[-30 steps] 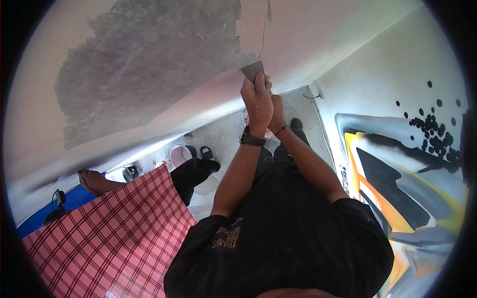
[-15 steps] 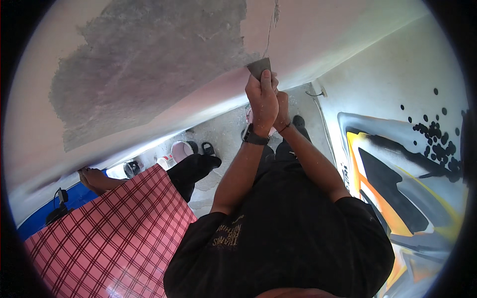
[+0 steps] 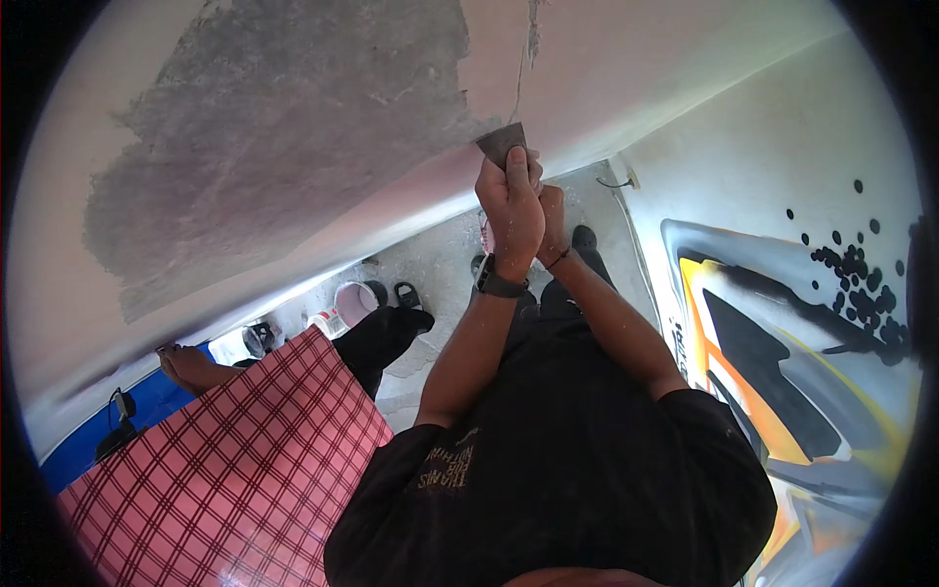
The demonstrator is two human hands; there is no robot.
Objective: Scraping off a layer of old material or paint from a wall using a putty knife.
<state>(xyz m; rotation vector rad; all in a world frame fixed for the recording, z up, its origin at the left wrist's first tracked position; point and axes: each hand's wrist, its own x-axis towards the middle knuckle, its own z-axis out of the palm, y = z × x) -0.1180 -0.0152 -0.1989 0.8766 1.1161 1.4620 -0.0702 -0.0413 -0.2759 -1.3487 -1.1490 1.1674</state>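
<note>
My left hand, wearing a dark wristwatch, is closed around a scraper. The scraper's flat grey blade meets the wall at the lower end of a thin crack, with my thumb laid along the blade. Its handle is hidden in my grip. Tucked against it on the right is my right hand, curled shut, with a thin dark band at the wrist; whatever its fingers hold is out of sight. A large rough grey patch of bare wall lies left of the blade, edged by pinkish paint.
To my left is another person in a pink checked garment, one hand near the wall's base. A bucket with pinkish contents and a black sandal are on the floor. A spray-painted wall rises at right; a cable pokes out near the corner.
The scraper and both my hands sit slightly lower and further left in view, and the wall has shifted with them. The blade looks darker and turned a little.
</note>
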